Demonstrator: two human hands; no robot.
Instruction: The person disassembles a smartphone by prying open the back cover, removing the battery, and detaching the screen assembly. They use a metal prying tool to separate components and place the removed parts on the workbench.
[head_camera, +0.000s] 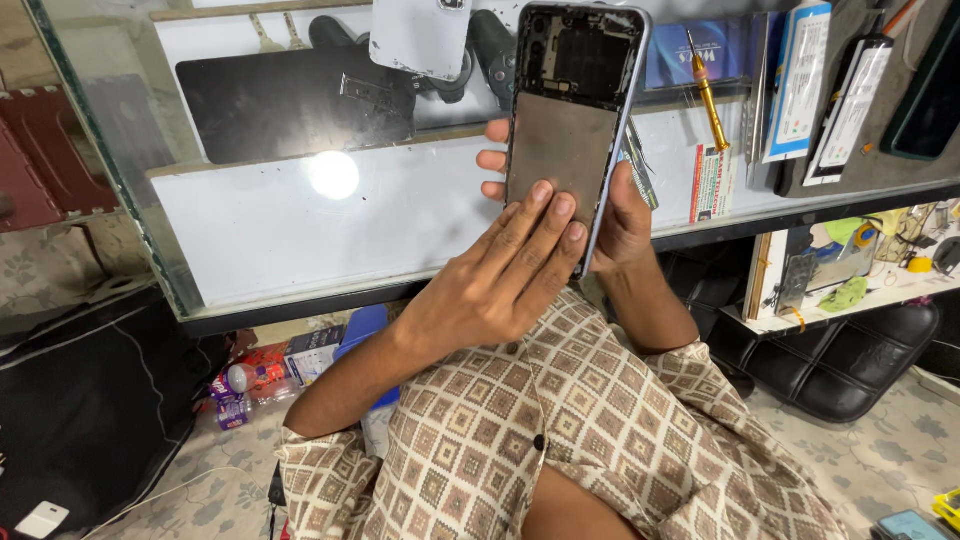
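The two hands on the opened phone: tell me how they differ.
The left hand lies flat, fingertips pressing the opened phone on its brown inner plate; the right hand grips it from behind, thumb along one edge, fingers wrapping the other. Left shows its back, right mostly hidden. Both are bare and touch the phone.

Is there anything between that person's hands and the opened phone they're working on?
Nothing visible. The left hand lays its fingers flat on the phone, and the right hand holds it from behind.

We see a short-sleeved shirt (560, 440) on the person — beige cloth patterned with brown and cream diamonds in a lattice — with one dark button at its front; both forearms are bare, no rings or watch showing.
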